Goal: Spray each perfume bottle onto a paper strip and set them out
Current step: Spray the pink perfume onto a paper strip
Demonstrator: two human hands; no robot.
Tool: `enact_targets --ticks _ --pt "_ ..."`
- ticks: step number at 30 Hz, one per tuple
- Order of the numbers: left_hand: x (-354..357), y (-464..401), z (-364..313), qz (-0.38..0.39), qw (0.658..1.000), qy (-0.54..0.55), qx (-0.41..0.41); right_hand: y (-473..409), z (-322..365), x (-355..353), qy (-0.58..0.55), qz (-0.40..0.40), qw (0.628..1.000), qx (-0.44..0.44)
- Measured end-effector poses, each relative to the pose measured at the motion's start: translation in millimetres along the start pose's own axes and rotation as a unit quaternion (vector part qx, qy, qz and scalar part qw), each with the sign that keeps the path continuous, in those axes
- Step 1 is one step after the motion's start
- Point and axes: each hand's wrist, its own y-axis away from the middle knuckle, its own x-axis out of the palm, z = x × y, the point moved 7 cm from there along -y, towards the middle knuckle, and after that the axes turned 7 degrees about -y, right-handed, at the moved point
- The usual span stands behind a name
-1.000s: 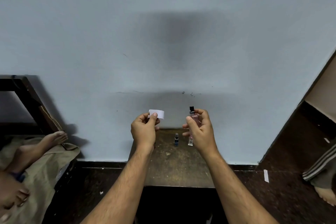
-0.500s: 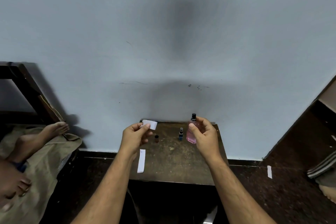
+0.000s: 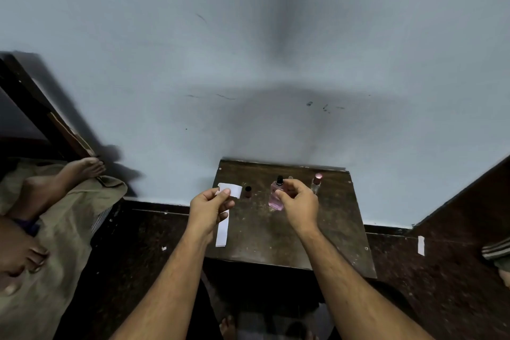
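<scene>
Our left hand [image 3: 211,203] pinches a short white paper strip [image 3: 231,189] at its end, held level with the nozzle, we judge so the spray can land on it, while our right hand [image 3: 299,201] grips the clear glass bottle of pink perfume [image 3: 276,196] above the worn dark wooden table [image 3: 331,229]. That bottle looks well filled. A long white strip [image 3: 222,232] lies near left, a small dark bottle [image 3: 247,192] stands centre, and a slim pink-capped bottle [image 3: 316,182] far right; their contents we can't tell.
</scene>
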Motion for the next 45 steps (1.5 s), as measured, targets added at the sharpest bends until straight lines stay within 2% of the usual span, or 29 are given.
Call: enact_targets --ticks 17,28,36,40,43,45 --pt "8 -53 47 0.021 0.997 -0.060 -0.042 -47 -37 74 0.090 0.056 0.994 0.019" --pt "17 -57 49 0.028 0.995 -0.090 -0.030 -49 -47 78 0.108 0.069 0.991 0.027" --pt "16 -55 44 0.026 0.995 -0.097 -0.024 -44 -43 77 0.161 0.076 0.984 0.018" --pt "15 -57 45 0.025 0.992 -0.121 -0.025 -34 -30 68 0.198 0.017 0.980 -0.026" --pt "12 -57 46 0.011 0.985 -0.169 -0.005 -23 -10 65 0.219 -0.002 0.969 -0.114" --pt "8 -58 48 -0.002 0.980 -0.201 0.005 -20 9 71 0.255 0.020 0.949 -0.183"
